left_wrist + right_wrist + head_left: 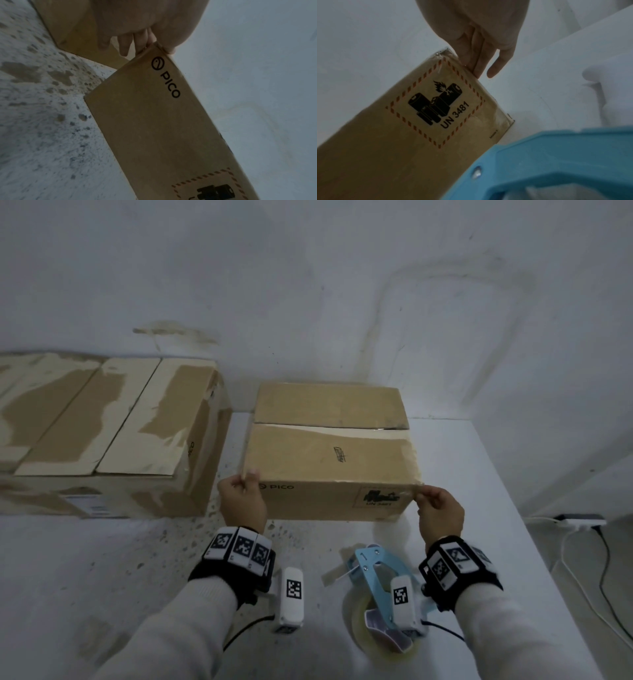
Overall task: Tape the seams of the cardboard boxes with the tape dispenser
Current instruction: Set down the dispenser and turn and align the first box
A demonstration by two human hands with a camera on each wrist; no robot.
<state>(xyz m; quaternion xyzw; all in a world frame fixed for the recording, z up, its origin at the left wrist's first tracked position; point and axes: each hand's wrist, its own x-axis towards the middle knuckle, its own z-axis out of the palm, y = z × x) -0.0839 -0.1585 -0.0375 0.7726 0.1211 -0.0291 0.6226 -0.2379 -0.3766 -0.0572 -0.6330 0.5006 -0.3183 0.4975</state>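
Note:
A small brown cardboard box (pixel 329 453) printed PICO stands on the white table, its two top flaps down and meeting at a seam (pixel 329 426) that runs left to right. My left hand (pixel 245 484) pinches the box's near left top corner, thumb on top; the left wrist view shows that hand (pixel 154 50) on the box (pixel 163 128). My right hand (pixel 428 498) pinches the near right top corner, and its fingers (pixel 476 65) lie along the side edge of the box (pixel 385 148). A blue tape dispenser (pixel 373 580) with a clear roll lies on the table between my wrists, also seen as the dispenser (pixel 556 162).
A larger cardboard box (pixel 102 433) with torn pale patches stands to the left, close beside the small one. A white wall rises right behind both. The table's right edge (pixel 520 508) drops to a floor with a power strip (pixel 582 522) and cables.

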